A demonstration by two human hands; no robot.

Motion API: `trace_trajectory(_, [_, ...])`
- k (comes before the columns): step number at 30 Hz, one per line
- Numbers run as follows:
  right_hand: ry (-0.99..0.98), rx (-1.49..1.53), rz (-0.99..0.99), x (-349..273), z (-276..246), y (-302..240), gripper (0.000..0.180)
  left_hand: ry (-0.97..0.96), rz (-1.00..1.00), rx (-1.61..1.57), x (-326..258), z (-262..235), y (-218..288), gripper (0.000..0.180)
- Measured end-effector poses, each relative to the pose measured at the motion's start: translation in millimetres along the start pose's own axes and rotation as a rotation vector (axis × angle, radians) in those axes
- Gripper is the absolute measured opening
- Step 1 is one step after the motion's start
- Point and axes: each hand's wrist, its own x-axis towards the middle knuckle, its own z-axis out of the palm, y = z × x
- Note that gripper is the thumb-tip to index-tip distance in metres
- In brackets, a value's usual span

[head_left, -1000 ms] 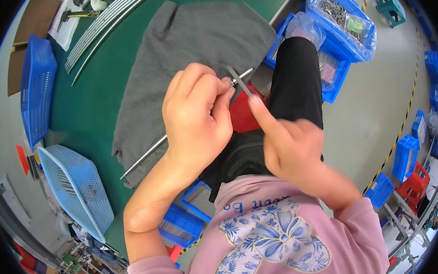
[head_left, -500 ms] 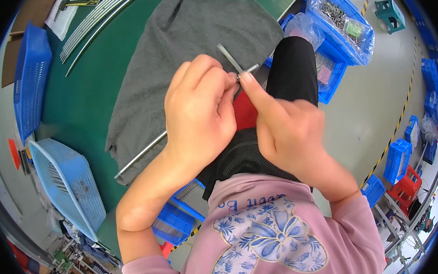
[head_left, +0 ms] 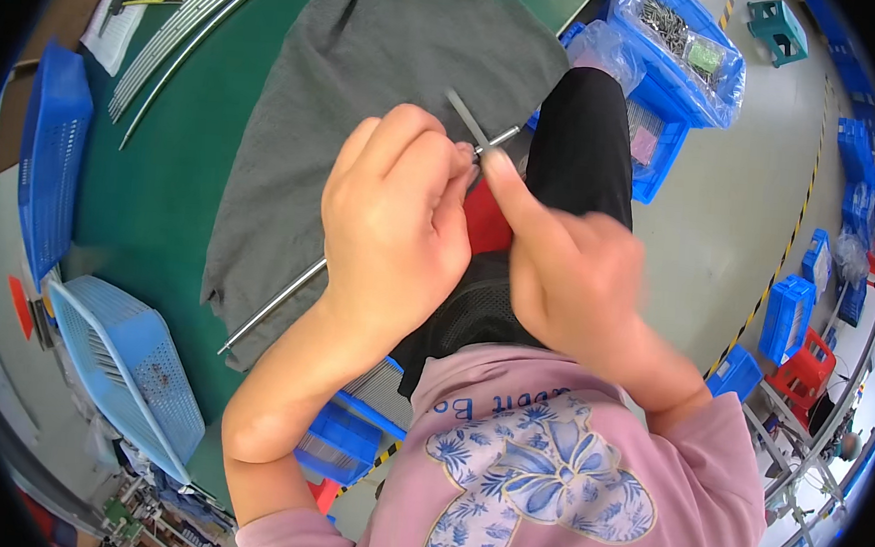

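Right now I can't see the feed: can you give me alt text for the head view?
Two hands meet over a long metal rod: the left hand grips it while the right hand pinches a small metal piece at its tip. Beneath them a grey cloth lies on a green table, with blue baskets to the left.

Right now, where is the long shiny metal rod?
In the head view the metal rod lies slantwise across the grey cloth on the green table, running up under the left hand, left of the right hand.
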Motion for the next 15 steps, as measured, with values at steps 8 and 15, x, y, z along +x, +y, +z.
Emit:
trace_trajectory(8, [0.004,0.002,0.006,-13.4,-0.5,1.3,0.06,-0.029,-0.01,-0.018,-0.6,0.7,-1.1,0.016])
trace_trajectory(15, [0.119,0.075,-0.003,-35.5,21.6,8.9,0.058,-0.007,0.011,-0.015,-0.6,0.7,-2.8,0.016])
